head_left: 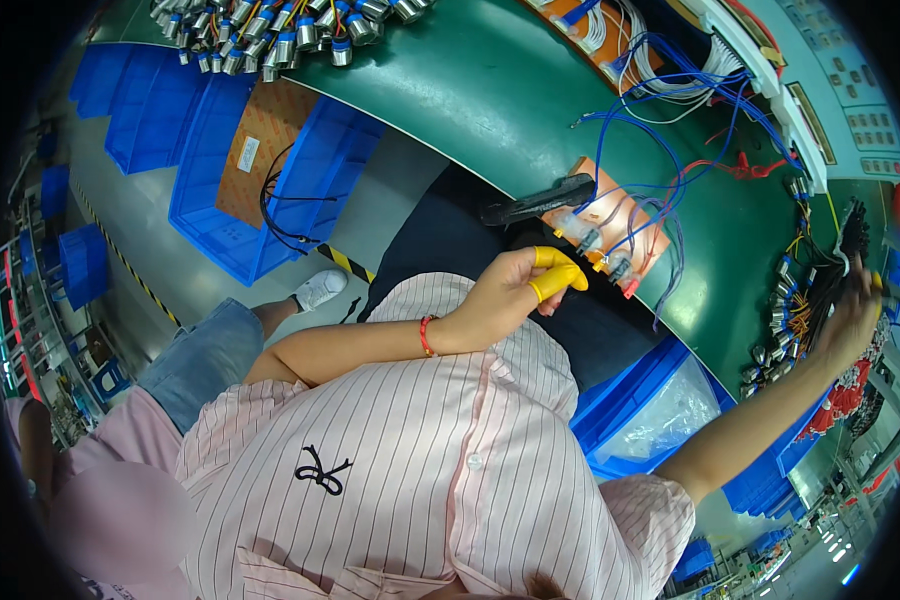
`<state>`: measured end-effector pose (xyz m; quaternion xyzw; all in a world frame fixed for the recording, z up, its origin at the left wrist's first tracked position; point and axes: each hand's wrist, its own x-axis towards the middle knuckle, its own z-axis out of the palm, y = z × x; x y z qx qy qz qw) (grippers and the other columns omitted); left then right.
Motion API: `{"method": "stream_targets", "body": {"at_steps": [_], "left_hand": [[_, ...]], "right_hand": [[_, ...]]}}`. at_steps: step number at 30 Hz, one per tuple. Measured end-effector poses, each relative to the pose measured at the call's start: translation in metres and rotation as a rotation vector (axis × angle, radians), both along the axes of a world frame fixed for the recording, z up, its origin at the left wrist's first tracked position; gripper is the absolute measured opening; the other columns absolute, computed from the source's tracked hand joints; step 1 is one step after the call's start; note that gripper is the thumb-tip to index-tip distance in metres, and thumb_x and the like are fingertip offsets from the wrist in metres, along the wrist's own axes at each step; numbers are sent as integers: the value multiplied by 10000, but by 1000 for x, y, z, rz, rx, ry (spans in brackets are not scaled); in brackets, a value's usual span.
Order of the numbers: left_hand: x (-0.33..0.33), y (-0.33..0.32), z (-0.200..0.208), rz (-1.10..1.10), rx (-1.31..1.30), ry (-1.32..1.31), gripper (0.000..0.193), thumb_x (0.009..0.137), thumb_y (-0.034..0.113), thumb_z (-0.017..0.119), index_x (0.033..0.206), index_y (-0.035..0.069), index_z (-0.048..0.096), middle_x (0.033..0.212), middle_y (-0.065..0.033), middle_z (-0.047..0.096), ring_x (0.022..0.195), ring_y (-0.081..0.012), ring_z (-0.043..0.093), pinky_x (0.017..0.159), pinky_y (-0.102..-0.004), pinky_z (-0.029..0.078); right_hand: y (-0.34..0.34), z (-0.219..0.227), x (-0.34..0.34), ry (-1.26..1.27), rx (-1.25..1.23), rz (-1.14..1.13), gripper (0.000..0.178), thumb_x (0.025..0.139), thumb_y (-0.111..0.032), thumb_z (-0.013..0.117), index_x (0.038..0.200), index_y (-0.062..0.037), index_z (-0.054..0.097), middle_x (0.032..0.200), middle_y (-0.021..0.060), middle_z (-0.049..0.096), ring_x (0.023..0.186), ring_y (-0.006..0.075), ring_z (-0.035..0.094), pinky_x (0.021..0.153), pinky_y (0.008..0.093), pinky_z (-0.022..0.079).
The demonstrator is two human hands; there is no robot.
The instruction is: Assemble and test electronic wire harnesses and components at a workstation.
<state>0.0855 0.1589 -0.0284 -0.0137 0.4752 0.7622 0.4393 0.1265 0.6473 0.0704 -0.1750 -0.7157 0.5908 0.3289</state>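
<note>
Lengthwise, the tan board [622, 212] slants toward the lower right

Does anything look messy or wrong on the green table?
The blue wires look a bit messy: they sprawl in loose loops over the green table. Nothing there looks clearly spilled or broken.

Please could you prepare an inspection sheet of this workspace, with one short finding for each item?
Surface: green tabletop, partly covered.
Job's things: orange block near the tabletop's edge, with pale connectors.
Clutter: heap of silver cylindrical parts at upper left; dark elongated item by the block, kind unclear.
Grips: left grip, yellow-covered fingers pinched, contents unclear; right grip at black cables, hold unclear.
Cables: blue wires looping around the block.
Surroundings: blue bin beside the tabletop; another person at left.
</note>
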Motion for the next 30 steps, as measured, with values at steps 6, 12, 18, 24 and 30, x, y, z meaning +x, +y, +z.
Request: {"method": "stream_targets", "body": {"at_steps": [6, 12, 18, 24, 30], "left_hand": [[1, 6, 3, -45, 28, -81, 185, 969, 132, 526, 1048, -7, 618, 898, -28, 621, 723, -52, 517, 668, -206, 446], [3, 0, 7, -126, 89, 43, 167, 949, 106, 555, 1054, -12, 609, 1006, -58, 650, 852, -95, 585, 751, -234, 469], [-5, 4, 11, -254, 193, 277, 225, 942, 74, 558, 1145, -14, 598, 1064, -69, 616, 918, -115, 590, 812, -262, 479], [-3, 7, 10, -222, 330, 36, 246, 952, 68, 538, 1176, -27, 575, 1016, -39, 595, 874, -88, 571, 763, -230, 491], [-1, 6, 10, -190, 292, -226, 248, 953, 42, 509, 1189, -4, 569, 923, -9, 593, 810, -67, 534, 711, -218, 457]], "right_hand": [[-171, 35, 78, -467, 300, -31, 333, 911, -157, 495, 1186, 23, 548, 958, 98, 589, 824, 168, 529, 780, 286, 427], [-280, 22, 69, -851, 523, 211, 614, 513, -201, 817, 1043, 9, 587, 741, 24, 488, 648, 148, 427, 608, 275, 350], [-311, 28, 38, -902, 1074, 413, 587, 671, -467, 804, 983, -22, 585, 692, 39, 458, 547, 205, 444, 523, 337, 294], [-321, 28, 28, -793, 1247, 413, 599, 701, -477, 795, 1003, -12, 569, 677, 31, 451, 545, 191, 427, 530, 328, 316], [-325, 23, 22, -799, 1313, 452, 610, 749, -491, 753, 1028, 18, 567, 807, 106, 564, 583, 216, 517, 535, 335, 293]]}}
